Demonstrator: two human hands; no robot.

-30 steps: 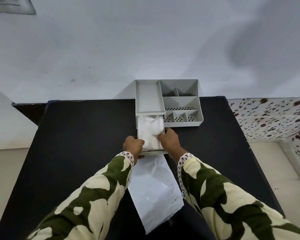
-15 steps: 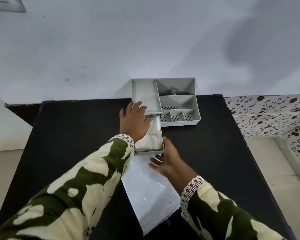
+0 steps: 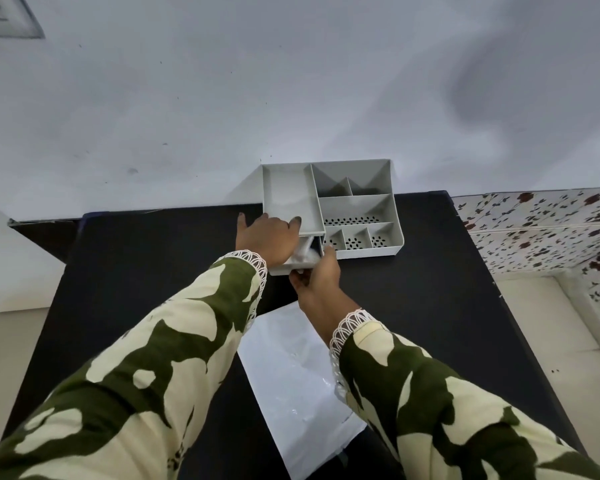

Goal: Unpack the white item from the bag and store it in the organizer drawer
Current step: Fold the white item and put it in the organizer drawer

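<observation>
1. Head view, only one: grey organizer (image 3: 357, 209) stands at the far edge of a black table (image 3: 153, 271), against a pale wall (image 3: 291, 81).
2. Organizer top is split into open compartments; the ones on the right have perforated floors.
3. Drawer (image 3: 293, 266) under the organizer's left part sticks out toward the person, only partly.
4. White item (image 3: 307, 256) lies inside the drawer, crumpled; just a small patch is seen between the two hands.
5. Left hand (image 3: 267, 237) lies flat over the organizer's front-left corner and the drawer, fingers spread and extended, gripping nothing; index tip reaches past the organizer's left side over the table.
6. Right hand (image 3: 317, 271) is at the drawer front, thumb side up along the drawer's right front corner; fingers curl under the front edge, so whether they clasp it cannot be told.
7. White bag (image 3: 291, 375) lies flat on the table near the person, between the forearms, partly under the right sleeve (image 3: 430, 403).
8. Both sleeves are green-and-cream patterned with lace cuffs; left sleeve (image 3: 153, 358).
9. Speckled tile wall (image 3: 541, 230) at right.
</observation>
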